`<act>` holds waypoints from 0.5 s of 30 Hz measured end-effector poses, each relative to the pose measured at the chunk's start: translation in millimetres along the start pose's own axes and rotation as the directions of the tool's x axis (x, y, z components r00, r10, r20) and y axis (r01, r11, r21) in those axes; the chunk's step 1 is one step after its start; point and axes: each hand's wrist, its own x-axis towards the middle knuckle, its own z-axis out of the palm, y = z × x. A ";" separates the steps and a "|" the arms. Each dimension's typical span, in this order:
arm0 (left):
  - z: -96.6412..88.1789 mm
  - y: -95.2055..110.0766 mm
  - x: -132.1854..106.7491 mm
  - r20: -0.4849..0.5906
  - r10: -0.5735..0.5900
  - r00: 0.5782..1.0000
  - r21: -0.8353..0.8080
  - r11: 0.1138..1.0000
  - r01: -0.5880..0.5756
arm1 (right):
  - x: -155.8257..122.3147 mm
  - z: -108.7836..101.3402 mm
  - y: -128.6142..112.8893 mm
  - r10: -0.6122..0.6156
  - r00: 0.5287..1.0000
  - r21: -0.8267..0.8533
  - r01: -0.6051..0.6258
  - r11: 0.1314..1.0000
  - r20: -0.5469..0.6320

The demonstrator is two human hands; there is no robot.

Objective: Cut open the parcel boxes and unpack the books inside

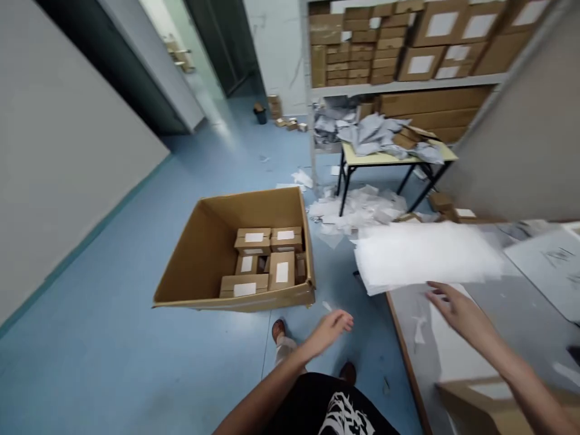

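My left hand hangs over the blue floor just right of a large open cardboard box, fingers loosely spread and holding nothing. Several small labelled cartons lie inside that box. My right hand reaches over the grey worktable, fingers extended under the near edge of a blurred white sheet. Whether the fingers touch the sheet is unclear.
A small yellow-topped table heaped with grey bags stands ahead, with more bags on the floor beneath. Shelves full of brown cartons line the back wall. A brown carton lies near my right forearm. A doorway opens at far left.
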 end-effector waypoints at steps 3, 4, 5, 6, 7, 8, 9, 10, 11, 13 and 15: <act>-126.3 -22.2 -16.9 -0.324 -0.083 0.943 0.019 0.995 0.094 | 33.3 86.0 -132.0 -0.200 0.953 0.270 0.136 0.953 0.226; -169.3 -31.4 -23.3 -0.407 -0.126 0.905 0.051 0.986 0.160 | 43.8 118.4 -171.4 -0.257 0.925 0.341 0.155 0.927 0.278; -212.1 -40.9 -29.5 -0.462 -0.163 0.872 0.089 0.969 0.229 | 55.2 152.4 -207.1 -0.292 0.898 0.397 0.149 0.906 0.330; -254.4 -50.6 -34.9 -0.505 -0.195 0.841 0.093 0.956 0.277 | 67.6 187.7 -239.0 -0.295 0.873 0.440 0.105 0.892 0.389; -295.7 -60.4 -39.2 -0.537 -0.224 0.813 0.089 0.943 0.319 | 80.8 223.8 -267.2 -0.258 0.847 0.457 0.020 0.889 0.465; -335.5 -70.4 -41.8 -0.572 -0.255 0.780 0.080 0.929 0.363 | 94.6 260.4 -292.0 -0.191 0.813 0.450 -0.096 0.888 0.550; -373.2 -80.8 -42.4 -0.602 -0.287 0.745 0.068 0.911 0.407 | 108.2 296.9 -313.5 -0.101 0.773 0.419 -0.224 0.880 0.626; -408.0 -91.9 -41.0 -0.633 -0.320 0.705 0.056 0.890 0.453 | 121.0 332.7 -332.0 -0.003 0.734 0.370 -0.339 0.865 0.679; -439.4 -104.1 -37.7 -0.660 -0.351 0.664 0.043 0.865 0.499 | 132.4 367.4 -347.7 0.056 0.705 0.324 -0.392 0.861 0.707; -489.9 -132.1 -26.2 -0.699 -0.409 0.586 0.017 0.810 0.586 | 149.8 431.4 -370.8 0.154 0.658 0.232 -0.461 0.857 0.737; -523.0 -165.3 -11.4 -0.716 -0.469 0.516 -0.014 0.749 0.662 | 159.5 486.6 -383.7 0.217 0.630 0.167 -0.492 0.854 0.746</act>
